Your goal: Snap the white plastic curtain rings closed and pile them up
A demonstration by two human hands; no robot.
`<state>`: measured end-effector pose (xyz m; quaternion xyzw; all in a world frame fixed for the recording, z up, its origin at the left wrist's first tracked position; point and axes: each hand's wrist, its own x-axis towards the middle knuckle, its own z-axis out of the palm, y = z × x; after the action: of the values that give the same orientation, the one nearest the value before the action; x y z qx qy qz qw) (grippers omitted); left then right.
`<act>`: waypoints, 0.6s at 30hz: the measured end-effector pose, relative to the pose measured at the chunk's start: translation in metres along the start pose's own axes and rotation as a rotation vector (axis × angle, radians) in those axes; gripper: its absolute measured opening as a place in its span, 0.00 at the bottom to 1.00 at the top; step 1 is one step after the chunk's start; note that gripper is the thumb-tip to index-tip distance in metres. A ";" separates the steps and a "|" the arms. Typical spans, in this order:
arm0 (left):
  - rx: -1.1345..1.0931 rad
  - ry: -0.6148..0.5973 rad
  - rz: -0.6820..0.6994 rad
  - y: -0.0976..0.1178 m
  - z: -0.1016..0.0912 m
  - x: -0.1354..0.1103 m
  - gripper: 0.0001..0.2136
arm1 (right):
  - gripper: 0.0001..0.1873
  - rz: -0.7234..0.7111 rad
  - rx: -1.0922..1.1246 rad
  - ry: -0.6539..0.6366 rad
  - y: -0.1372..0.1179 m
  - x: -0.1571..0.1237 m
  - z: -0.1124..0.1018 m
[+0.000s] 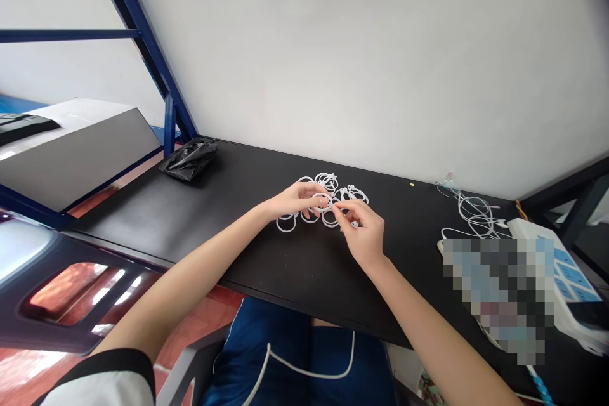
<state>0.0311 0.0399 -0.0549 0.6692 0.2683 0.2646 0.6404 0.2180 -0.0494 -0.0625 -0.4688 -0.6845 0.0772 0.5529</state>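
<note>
A loose heap of white plastic rings (328, 185) lies on the black table (181, 216). My left hand (295, 198) reaches in from the left, fingers curled and pinching one white ring at the near side of the heap. My right hand (364, 231) comes in from the right, its thumb and forefinger pinched on the same cluster of rings, fingertips almost meeting those of the left hand. Which ring each finger holds is too small to tell.
A crumpled black plastic bag (189, 158) lies at the table's back left, by a blue metal frame (157, 60). White cables (471, 209) and a white power strip (561, 269) sit at the right. A white wall stands close behind the table.
</note>
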 end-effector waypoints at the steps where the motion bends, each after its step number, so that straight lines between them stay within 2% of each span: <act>1: 0.005 -0.015 0.004 0.001 0.001 -0.001 0.22 | 0.05 0.008 0.002 0.013 0.000 0.000 0.000; 5: 0.020 -0.061 0.043 0.003 0.004 -0.002 0.27 | 0.05 0.059 0.021 0.058 0.001 0.000 -0.001; 18: 0.138 0.057 0.146 0.004 0.013 -0.002 0.25 | 0.11 0.214 0.068 0.060 0.002 -0.001 -0.002</act>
<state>0.0387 0.0287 -0.0518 0.7218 0.2547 0.3103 0.5638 0.2205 -0.0502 -0.0637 -0.5222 -0.6108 0.1448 0.5773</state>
